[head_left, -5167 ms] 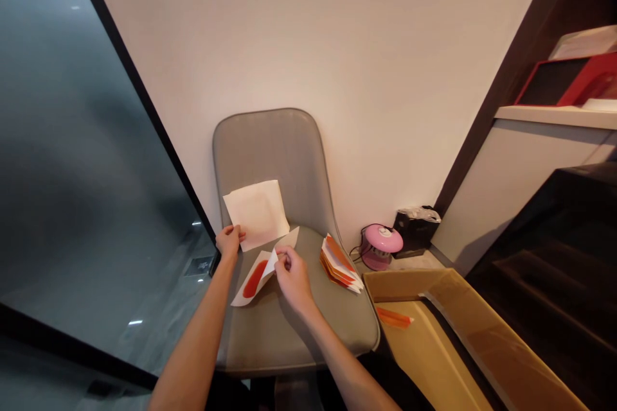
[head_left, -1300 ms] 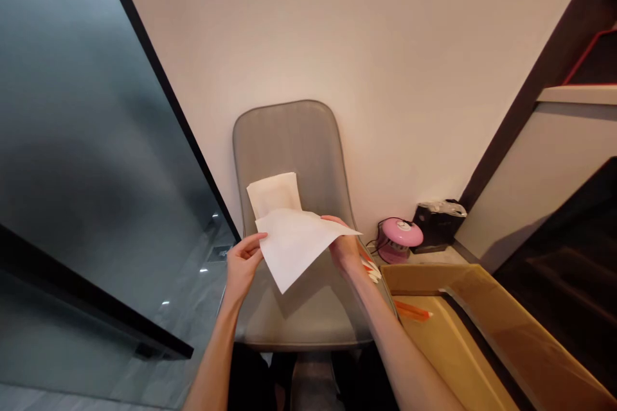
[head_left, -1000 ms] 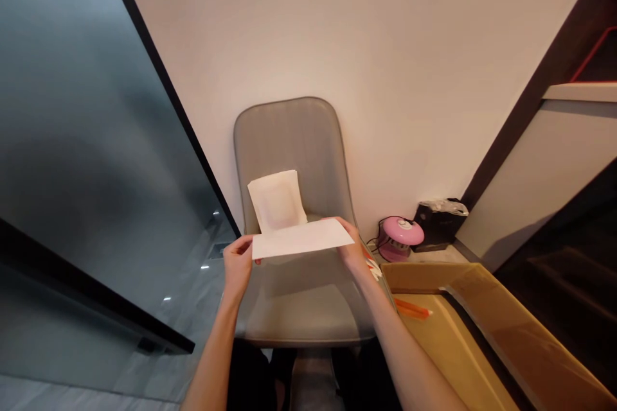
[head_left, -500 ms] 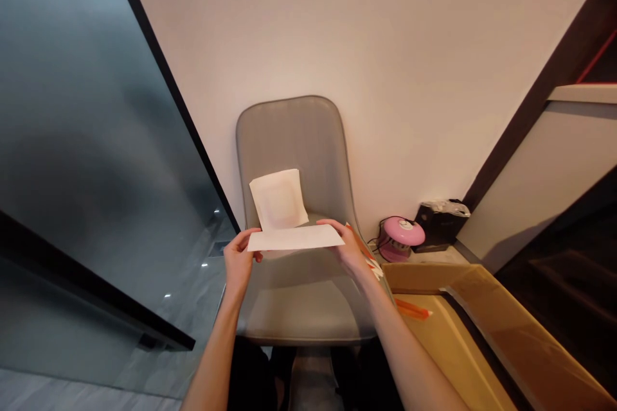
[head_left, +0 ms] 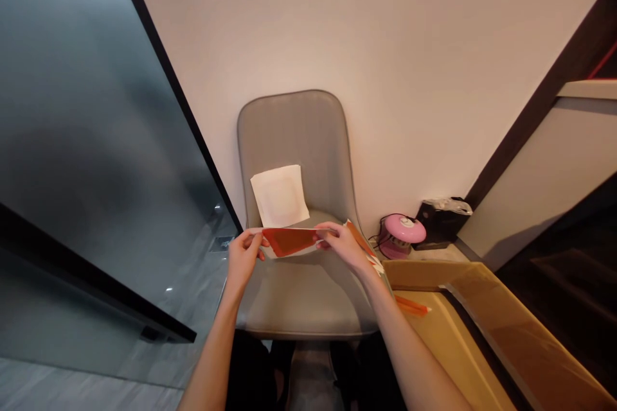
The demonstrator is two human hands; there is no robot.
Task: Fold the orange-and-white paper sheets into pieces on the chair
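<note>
Between my two hands, above the chair seat, is a paper sheet (head_left: 292, 241) with an orange-red face and white edges. My left hand (head_left: 245, 253) pinches its left end between thumb and fingers. At the right end my right hand (head_left: 337, 243) grips it, the fingers bent over the edge. Behind it, a white square paper piece (head_left: 280, 196) with a faint rounded outline leans against the backrest of the grey chair (head_left: 294, 131). More orange and white paper pieces (head_left: 361, 241) lie at the seat's right side, partly hidden by my right hand and forearm.
An open cardboard box (head_left: 434, 347) stands right of the chair, with an orange strip (head_left: 412, 306) inside. Beyond it are a pink round device (head_left: 403, 231) with a black cable and a black box (head_left: 441, 225). A frosted glass panel (head_left: 96, 141) rises on the left.
The sheet has turned in my hands: earlier its plain white side showed, now its orange-red face does. My right hand has shifted slightly left, and its fingers now bend over the sheet.
</note>
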